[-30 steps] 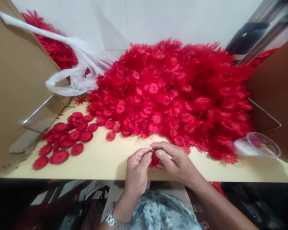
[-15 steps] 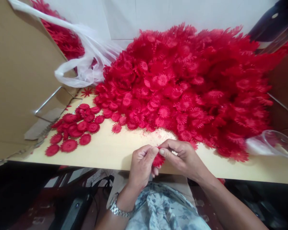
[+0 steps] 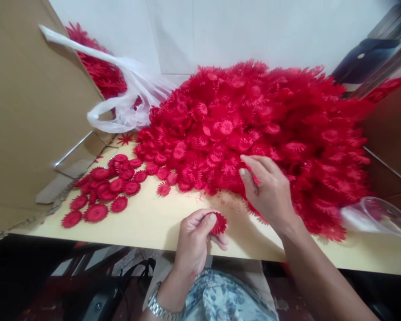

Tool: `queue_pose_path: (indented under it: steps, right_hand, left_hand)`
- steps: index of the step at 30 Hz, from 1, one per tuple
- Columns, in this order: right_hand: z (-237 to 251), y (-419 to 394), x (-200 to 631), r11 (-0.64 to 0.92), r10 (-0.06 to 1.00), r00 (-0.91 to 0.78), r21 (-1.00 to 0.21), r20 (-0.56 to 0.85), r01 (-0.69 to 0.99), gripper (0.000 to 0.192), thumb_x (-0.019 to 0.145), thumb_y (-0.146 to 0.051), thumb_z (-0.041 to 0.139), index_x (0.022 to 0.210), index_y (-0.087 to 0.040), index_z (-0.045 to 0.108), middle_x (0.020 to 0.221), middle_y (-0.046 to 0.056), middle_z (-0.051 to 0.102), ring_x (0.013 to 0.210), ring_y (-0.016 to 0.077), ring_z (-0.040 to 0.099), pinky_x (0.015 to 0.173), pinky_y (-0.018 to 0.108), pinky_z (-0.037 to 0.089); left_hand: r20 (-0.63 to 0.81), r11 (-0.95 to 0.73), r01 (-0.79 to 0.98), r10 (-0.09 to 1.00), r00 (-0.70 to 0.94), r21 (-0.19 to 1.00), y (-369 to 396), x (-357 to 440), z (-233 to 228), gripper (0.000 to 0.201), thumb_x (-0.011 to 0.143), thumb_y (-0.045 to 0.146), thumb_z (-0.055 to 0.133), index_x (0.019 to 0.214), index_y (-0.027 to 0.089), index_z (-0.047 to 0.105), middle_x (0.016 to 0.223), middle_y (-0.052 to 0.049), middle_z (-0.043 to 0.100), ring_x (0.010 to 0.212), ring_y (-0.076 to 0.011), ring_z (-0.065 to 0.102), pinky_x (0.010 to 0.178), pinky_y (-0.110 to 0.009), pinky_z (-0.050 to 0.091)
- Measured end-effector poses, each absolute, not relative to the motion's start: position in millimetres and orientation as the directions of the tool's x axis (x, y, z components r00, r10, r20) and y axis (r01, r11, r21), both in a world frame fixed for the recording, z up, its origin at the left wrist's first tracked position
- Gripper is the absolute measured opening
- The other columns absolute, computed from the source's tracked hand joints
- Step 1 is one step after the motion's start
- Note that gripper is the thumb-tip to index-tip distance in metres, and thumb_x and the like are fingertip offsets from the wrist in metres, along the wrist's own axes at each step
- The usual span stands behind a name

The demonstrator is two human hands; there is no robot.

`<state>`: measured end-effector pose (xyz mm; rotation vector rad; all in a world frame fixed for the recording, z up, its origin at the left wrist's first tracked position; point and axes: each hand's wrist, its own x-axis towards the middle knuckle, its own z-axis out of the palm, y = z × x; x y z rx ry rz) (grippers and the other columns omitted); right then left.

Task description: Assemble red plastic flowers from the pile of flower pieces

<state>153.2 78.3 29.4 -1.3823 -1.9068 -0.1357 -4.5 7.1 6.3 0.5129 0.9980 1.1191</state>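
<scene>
The left hand (image 3: 194, 238) has 1 red toothed disc (image 3: 221, 223) in its grip over the near side of the bench (image 3: 153, 227); the right hand (image 3: 270, 189), grip parted, is at the large red pile (image 3: 217, 120). More discs (image 3: 96, 213) lie left.

The disc (image 3: 220, 222) and heap (image 3: 220, 120) are red, the tabletop (image 3: 147, 218) cream, the clothing (image 3: 223, 296) blue-patterned.

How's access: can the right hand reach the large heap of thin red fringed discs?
Probably yes: the right hand looks open and empty at the near side of the heap, with nothing visible in the way.
</scene>
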Motion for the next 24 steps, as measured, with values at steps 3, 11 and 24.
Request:
queue_pose_path:
  steps: [3,11,24]
  right_hand:
    - [27.8,50.4,144.4,0.43,0.895,-0.22,-0.614,0.389,0.662,0.021,0.088,-0.031,0.052,0.097,-0.018,0.065,0.084,0.006,0.066,0.076,0.0166,0.062,0.066,0.028,0.05]
    - [20.4,23.5,130.3,0.061,0.9,-0.433,-0.97,-0.048,0.233,0.016,0.082,-0.03,0.061,0.076,-0.017,0.054,0.065,-0.002,0.064,0.059,0.0098,0.058,0.054,0.02,0.044]
    - [19.7,21.3,129.9,0.187,0.964,-0.25,-0.902,0.092,0.389,0.014,0.086,-0.027,0.05,0.078,-0.017,0.056,0.06,0.0,0.059,0.055,0.0123,0.056,0.053,0.024,0.045]
  left_hand:
    - [-0.383,0.359,-0.468,0.922,0.046,0.807,9.4,-3.1,5.3,0.027,0.069,0.036,0.069,0.063,0.013,0.057,0.049,0.002,0.058,0.036,-0.01,0.054,0.034,-0.019,0.045]
    - [-0.366,0.35,-0.339,0.93,0.019,0.873,7.5,0.5,-1.8,0.041,0.069,0.045,0.069,0.05,0.015,0.047,0.039,0.007,0.044,0.03,-0.0032,0.038,0.029,-0.013,0.027]
    - [-0.235,0.281,-0.389,0.958,0.164,0.877,0.1,-2.4,-12.5,0.018,0.08,0.031,0.063,0.073,0.015,0.06,0.054,0.003,0.06,0.044,-0.01,0.057,0.044,-0.021,0.05]
